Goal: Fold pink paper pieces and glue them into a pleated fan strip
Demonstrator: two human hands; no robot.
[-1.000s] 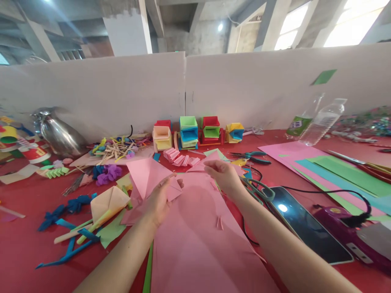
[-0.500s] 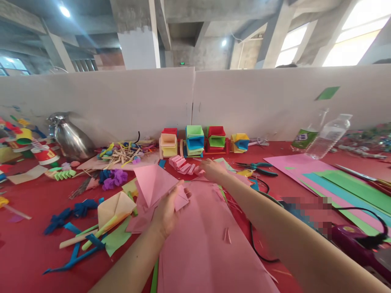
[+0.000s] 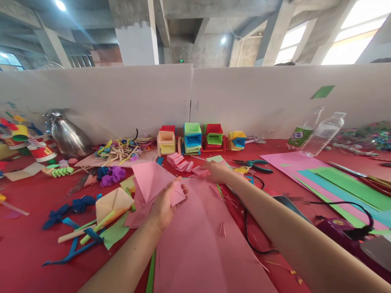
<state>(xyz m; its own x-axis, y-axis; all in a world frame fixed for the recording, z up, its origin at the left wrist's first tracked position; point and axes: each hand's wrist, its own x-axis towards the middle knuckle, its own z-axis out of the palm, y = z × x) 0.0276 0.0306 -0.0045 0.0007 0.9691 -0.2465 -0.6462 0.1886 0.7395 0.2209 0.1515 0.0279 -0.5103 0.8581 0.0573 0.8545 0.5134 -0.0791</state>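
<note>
My left hand (image 3: 165,203) is closed on a small folded pink paper (image 3: 177,195), thumb in front and fingertips showing behind it. Just behind that hand is a larger creased pink paper piece (image 3: 149,179) with a pointed fold. Stretched forward, my right hand (image 3: 217,172) is over small pink paper pieces (image 3: 200,171) at the far end of the pink sheets; its fingertips are too indistinct to show whether they grip one. Long pink sheets (image 3: 195,244) lie under and between my arms. Beyond sits a row of pleated pink pieces (image 3: 180,162).
Coloured folded-paper boxes (image 3: 192,140) stand against the white partition (image 3: 137,97). Blue-handled pliers (image 3: 253,165), a black cable (image 3: 246,228) and a purple device (image 3: 351,244) are at the right. Leftward lie a beige paper envelope (image 3: 111,203), paper strips and a steel jug (image 3: 69,134).
The view has shifted slightly. My right hand remains over the small pink pieces, its fingers a little lower among them. My left hand keeps its hold on the folded pink paper.
</note>
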